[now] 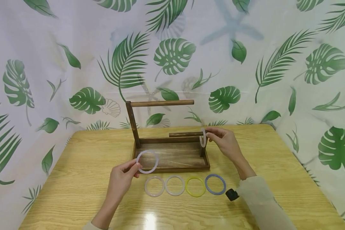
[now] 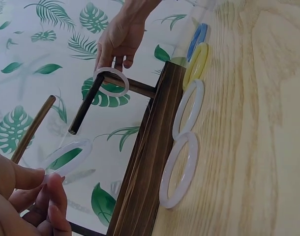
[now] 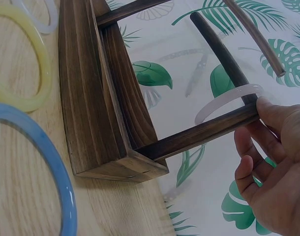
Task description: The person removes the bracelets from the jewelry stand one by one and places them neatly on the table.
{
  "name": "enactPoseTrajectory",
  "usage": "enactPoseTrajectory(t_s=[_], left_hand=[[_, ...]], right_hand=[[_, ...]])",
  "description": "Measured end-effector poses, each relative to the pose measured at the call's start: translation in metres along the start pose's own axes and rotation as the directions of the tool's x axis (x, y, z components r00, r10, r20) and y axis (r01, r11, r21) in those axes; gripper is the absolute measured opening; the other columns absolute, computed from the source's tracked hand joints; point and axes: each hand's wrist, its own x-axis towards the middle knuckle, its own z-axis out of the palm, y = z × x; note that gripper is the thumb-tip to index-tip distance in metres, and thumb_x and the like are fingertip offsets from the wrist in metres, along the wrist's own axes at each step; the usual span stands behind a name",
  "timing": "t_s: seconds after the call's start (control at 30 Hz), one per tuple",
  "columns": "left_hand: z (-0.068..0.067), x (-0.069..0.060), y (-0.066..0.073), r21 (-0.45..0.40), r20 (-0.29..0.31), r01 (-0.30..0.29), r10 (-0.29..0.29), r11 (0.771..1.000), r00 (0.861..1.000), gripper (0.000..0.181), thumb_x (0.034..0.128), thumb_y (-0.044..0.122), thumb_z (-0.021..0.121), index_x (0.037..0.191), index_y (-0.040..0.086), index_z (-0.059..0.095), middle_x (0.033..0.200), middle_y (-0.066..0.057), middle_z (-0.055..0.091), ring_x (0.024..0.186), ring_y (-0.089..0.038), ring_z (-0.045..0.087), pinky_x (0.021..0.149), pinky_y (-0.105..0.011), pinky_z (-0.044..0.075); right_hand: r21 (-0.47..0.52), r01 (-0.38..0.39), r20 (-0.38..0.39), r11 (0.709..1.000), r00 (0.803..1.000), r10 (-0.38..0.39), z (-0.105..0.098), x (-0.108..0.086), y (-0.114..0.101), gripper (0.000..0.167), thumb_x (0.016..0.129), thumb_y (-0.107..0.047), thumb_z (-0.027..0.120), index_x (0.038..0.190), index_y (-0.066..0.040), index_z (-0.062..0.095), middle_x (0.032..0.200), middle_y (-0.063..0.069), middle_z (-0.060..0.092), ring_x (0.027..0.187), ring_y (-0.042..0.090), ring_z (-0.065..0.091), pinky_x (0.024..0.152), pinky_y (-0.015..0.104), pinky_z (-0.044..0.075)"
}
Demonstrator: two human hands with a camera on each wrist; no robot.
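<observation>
My left hand (image 1: 123, 177) pinches a pale lavender bangle (image 1: 157, 159) between thumb and fingers, in front of the left part of a dark wooden stand (image 1: 172, 170). A translucent whitish bangle (image 1: 201, 141) hangs round the stand's lower bar (image 1: 184, 134), near its right-hand post. At that end, my right hand (image 1: 224, 142) pinches this bangle, its thumb (image 3: 268, 112) by the bar's joint with the post. The fingertips behind the post are partly hidden. In the left wrist view the held bangle (image 2: 78, 156) stands apart from the bars.
On the table (image 1: 83, 179), before the stand, lie a pinkish bangle (image 1: 146, 187), a white bangle (image 1: 174, 194), a yellow bangle (image 1: 195, 195) and a blue bangle (image 1: 215, 193). The stand's upper bar (image 1: 162, 103) has a free right end. A small black object (image 1: 232, 194) is by the right sleeve.
</observation>
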Motion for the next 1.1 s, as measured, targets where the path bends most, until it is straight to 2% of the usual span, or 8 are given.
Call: enactPoseTrajectory(t_s=[0.1,0.23,0.4,0.67,0.93,1.1], left_hand=[[-0.003,-0.004,0.000,0.002,0.008,0.026,-0.026,1.000,1.000,0.028,0.1009,0.012,0.069,0.125,-0.001,0.073,0.103,-0.013,0.077,0.072,-0.014,0.065,0.042,-0.019,0.023],[-0.009,-0.007,-0.002,0.000,0.012,0.047,-0.047,0.999,0.999,0.029,0.1009,0.012,0.068,0.126,-0.003,0.072,0.112,-0.012,0.076,0.073,-0.015,0.066,0.042,-0.019,0.024],[-0.016,-0.009,-0.005,0.014,0.004,0.073,-0.073,0.997,0.997,0.030,0.1009,0.012,0.068,0.127,-0.003,0.071,0.110,-0.013,0.077,0.073,-0.014,0.065,0.042,-0.019,0.024],[-0.025,-0.014,-0.007,0.043,0.001,0.103,-0.103,0.994,0.995,0.030,0.1012,0.012,0.068,0.128,-0.002,0.071,0.102,-0.012,0.077,0.074,-0.015,0.065,0.044,-0.019,0.024],[-0.033,-0.016,-0.009,0.043,-0.008,0.120,-0.120,0.992,0.993,0.029,0.1017,0.015,0.068,0.127,0.000,0.072,0.111,-0.012,0.077,0.074,-0.014,0.066,0.044,-0.019,0.024],[-0.038,-0.018,-0.009,0.060,-0.011,0.123,-0.123,0.991,0.992,0.030,0.1024,0.014,0.066,0.128,0.000,0.072,0.111,-0.011,0.077,0.074,-0.014,0.065,0.043,-0.019,0.025]], right_hand=[[0.003,-0.016,-0.001,1.000,1.000,0.016,-0.001,0.001,0.006,0.028,0.103,-0.004,0.064,0.127,0.010,0.068,0.115,0.027,0.071,0.093,0.039,0.066,0.068,0.020,0.053],[0.012,-0.035,-0.001,0.999,0.999,0.035,0.000,0.006,0.027,0.030,0.103,-0.006,0.064,0.130,0.008,0.067,0.118,0.026,0.071,0.095,0.035,0.066,0.068,0.020,0.052],[0.028,-0.036,-0.003,0.999,0.999,0.036,0.000,0.009,0.043,0.032,0.103,-0.013,0.066,0.132,0.002,0.069,0.119,0.021,0.072,0.099,0.040,0.065,0.069,0.020,0.053],[0.041,-0.022,-0.007,0.999,1.000,0.022,-0.001,0.009,0.044,0.031,0.103,-0.017,0.067,0.128,0.000,0.072,0.116,0.022,0.073,0.094,0.036,0.066,0.068,0.022,0.053],[0.043,-0.031,-0.003,0.999,0.999,0.031,-0.001,0.009,0.044,0.030,0.103,-0.015,0.066,0.129,0.001,0.071,0.116,0.022,0.073,0.093,0.033,0.066,0.068,0.021,0.052],[0.039,-0.021,0.001,0.999,1.000,0.021,-0.001,0.008,0.035,0.029,0.104,-0.007,0.063,0.129,0.006,0.068,0.116,0.026,0.071,0.095,0.042,0.064,0.068,0.019,0.051]])
